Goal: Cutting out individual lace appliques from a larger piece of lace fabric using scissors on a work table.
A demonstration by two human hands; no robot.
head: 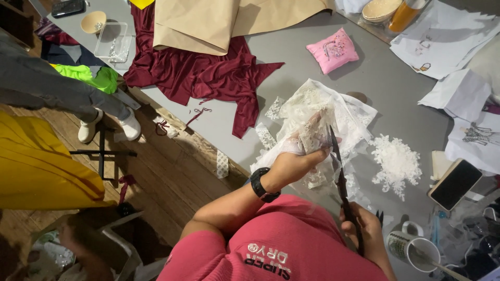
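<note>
The left hand (298, 162) is gripping white lace fabric (317, 119) beside the pink pincushion (332, 50); the right hand (364, 225) is clamping black scissors (341, 182) against the lace.

dark phone (454, 183) right, black phone (67, 7) top-left

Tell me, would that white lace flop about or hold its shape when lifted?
Probably floppy: the white lace drapes and bunches over the left hand holding it. It looks sheer, so likely light and easy to snag. The scissors in the right hand meet it at its edge.
</note>
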